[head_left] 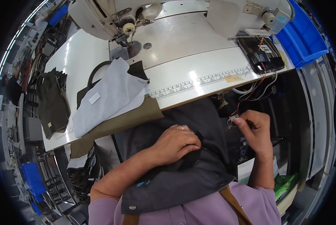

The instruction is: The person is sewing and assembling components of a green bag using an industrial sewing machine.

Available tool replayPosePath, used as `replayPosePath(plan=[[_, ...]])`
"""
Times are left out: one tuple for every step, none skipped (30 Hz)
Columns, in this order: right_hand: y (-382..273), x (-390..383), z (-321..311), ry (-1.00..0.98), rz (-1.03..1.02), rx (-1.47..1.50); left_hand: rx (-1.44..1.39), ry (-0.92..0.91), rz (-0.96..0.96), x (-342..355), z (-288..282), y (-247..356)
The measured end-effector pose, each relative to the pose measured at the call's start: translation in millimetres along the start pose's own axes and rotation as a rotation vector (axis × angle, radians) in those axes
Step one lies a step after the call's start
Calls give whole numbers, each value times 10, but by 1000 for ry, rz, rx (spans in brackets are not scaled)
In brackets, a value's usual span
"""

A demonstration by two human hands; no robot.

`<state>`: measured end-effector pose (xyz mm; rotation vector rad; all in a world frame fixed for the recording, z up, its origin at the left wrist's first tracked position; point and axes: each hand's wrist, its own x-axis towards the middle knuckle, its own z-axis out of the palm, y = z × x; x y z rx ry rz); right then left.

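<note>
My left hand (177,144) lies on the dark grey apron (168,187) over my lap. Its fingers are curled under, and whatever is in them, if anything, is hidden. Out to the right, below the table edge, my right hand (256,129) pinches a small grey piece on a red cord (233,118); its exact kind is too small to tell. A light grey fabric panel (110,95) with a white label rests on olive fabric (130,120) at the table's front edge, near the sewing machine's needle area (128,47). Neither hand touches these panels.
A stack of dark olive pieces (51,105) sits on the table's left. A ruler strip (198,82) runs along the front edge. At the right are a black tray (261,56) and a blue bin (303,37). More cut pieces (83,172) hang below the left edge.
</note>
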<state>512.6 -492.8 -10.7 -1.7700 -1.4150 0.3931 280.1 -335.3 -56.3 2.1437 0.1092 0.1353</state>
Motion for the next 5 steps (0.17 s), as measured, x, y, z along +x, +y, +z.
replayPosePath(plan=[[-67, 18, -40, 46, 93, 3, 208, 142, 177, -57, 34, 1], [-82, 38, -31, 107, 139, 36, 157, 8, 35, -116, 35, 57], [-89, 64, -44, 104, 169, 26, 168, 13, 21, -150, -15, 84], [-84, 110, -50, 72, 148, -16, 49, -61, -29, -186, -103, 115], [-90, 166, -48, 44, 132, -61, -73, -137, -76, -219, -246, 141]])
